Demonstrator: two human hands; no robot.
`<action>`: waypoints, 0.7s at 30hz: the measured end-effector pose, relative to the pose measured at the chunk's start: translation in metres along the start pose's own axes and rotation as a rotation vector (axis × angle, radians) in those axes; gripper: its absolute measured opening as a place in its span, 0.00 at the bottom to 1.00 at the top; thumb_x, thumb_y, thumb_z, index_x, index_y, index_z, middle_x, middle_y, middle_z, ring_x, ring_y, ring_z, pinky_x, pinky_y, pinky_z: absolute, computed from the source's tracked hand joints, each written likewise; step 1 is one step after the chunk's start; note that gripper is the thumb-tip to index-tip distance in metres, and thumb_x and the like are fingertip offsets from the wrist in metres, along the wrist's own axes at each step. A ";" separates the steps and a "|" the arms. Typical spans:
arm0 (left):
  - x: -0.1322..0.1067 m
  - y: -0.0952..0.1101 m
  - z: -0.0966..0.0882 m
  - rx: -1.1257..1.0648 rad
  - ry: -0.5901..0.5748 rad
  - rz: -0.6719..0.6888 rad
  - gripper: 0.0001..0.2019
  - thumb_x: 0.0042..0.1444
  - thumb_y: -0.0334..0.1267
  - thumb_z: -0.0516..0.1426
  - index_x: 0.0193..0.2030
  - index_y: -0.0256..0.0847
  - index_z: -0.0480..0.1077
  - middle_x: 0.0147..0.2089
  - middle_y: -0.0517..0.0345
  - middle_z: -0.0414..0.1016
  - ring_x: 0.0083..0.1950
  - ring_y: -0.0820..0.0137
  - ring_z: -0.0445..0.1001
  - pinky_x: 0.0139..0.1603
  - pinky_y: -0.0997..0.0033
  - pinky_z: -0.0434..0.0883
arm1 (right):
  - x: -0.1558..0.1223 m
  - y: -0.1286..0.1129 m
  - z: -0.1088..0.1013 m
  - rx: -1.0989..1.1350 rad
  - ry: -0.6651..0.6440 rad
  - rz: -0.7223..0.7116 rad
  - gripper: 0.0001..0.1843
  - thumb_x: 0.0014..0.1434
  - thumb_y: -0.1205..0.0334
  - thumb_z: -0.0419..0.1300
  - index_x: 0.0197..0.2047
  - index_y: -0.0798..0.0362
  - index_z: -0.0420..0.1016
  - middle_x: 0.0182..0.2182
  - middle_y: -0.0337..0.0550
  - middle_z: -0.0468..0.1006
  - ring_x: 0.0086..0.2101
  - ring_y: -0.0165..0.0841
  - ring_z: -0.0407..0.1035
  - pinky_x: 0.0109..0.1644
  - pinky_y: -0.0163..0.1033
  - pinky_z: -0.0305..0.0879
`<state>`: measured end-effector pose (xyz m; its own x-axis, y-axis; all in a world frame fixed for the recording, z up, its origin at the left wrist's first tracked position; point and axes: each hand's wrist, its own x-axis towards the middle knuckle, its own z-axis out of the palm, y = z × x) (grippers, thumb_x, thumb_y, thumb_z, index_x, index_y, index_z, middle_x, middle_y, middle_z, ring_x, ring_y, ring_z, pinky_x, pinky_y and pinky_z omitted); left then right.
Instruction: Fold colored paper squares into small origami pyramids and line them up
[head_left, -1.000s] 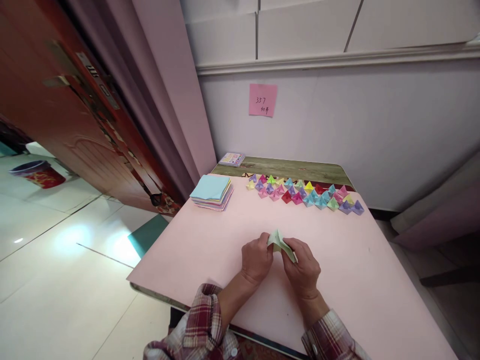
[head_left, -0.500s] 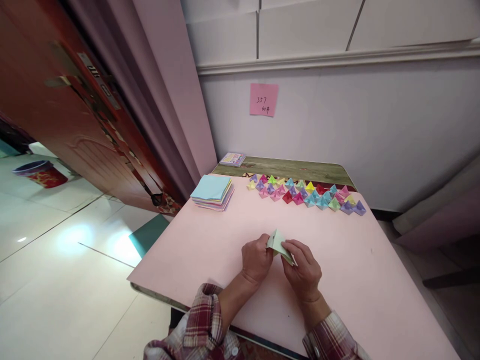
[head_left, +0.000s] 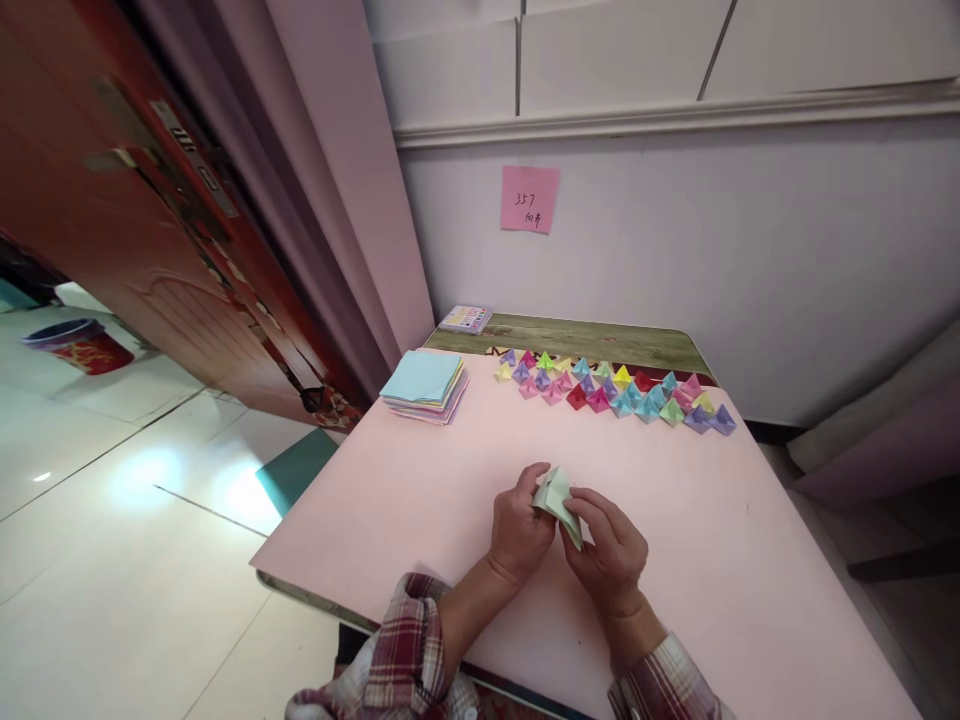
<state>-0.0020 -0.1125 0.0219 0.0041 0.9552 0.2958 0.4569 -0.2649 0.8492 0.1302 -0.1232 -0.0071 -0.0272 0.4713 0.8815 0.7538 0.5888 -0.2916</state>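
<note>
A pale green folded paper (head_left: 557, 496) is held between my two hands above the pink-covered table (head_left: 405, 500). My left hand (head_left: 520, 522) grips its left side, with the index finger lifted along the upper edge. Fingers and thumb of my right hand (head_left: 611, 550) pinch the right side. The paper has creased, angled faces with a peak toward the top; its underside is partly hidden by my hands. Beyond them stand rows of small folded paper boats (head_left: 622, 402) in many colours.
A stack of square coloured paper (head_left: 424, 385), light blue on top, lies at the table's back left. Behind it is a small printed packet (head_left: 466, 319). A pink note (head_left: 529, 199) is stuck on the wall. An open red door (head_left: 187, 240) stands at left.
The green paper has tilted and turned a little in my hands. My left index finger has lifted, and both hands have shifted slightly down and to the right.
</note>
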 end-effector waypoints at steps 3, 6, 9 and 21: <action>-0.001 0.000 -0.001 -0.040 -0.028 0.001 0.15 0.53 0.34 0.56 0.49 0.41 0.72 0.34 0.57 0.79 0.30 0.70 0.75 0.35 0.75 0.68 | 0.000 0.000 -0.001 -0.003 -0.004 -0.009 0.11 0.56 0.68 0.63 0.44 0.50 0.74 0.39 0.46 0.81 0.39 0.36 0.76 0.45 0.39 0.74; -0.001 0.001 -0.002 -0.050 -0.031 0.006 0.10 0.53 0.33 0.55 0.42 0.42 0.75 0.32 0.58 0.79 0.29 0.70 0.74 0.34 0.75 0.66 | 0.001 -0.002 -0.002 0.003 -0.006 -0.017 0.13 0.55 0.69 0.64 0.45 0.50 0.74 0.40 0.47 0.80 0.39 0.36 0.76 0.45 0.39 0.74; -0.001 0.001 -0.001 -0.033 -0.013 0.000 0.08 0.53 0.32 0.55 0.38 0.41 0.75 0.29 0.59 0.77 0.27 0.71 0.72 0.32 0.75 0.64 | 0.001 -0.002 -0.002 0.008 -0.014 -0.027 0.15 0.54 0.70 0.64 0.46 0.50 0.74 0.41 0.47 0.80 0.40 0.36 0.76 0.45 0.39 0.74; 0.003 0.004 0.015 -0.648 0.030 -0.415 0.08 0.42 0.32 0.60 0.32 0.36 0.73 0.26 0.63 0.70 0.28 0.75 0.65 0.29 0.77 0.64 | 0.000 0.003 0.000 0.013 -0.095 -0.007 0.26 0.56 0.79 0.55 0.54 0.47 0.73 0.44 0.44 0.79 0.43 0.34 0.75 0.49 0.39 0.72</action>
<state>0.0134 -0.1087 0.0199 -0.0820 0.9917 -0.0993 -0.1966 0.0815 0.9771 0.1325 -0.1207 -0.0081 -0.0950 0.5274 0.8443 0.7447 0.6004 -0.2913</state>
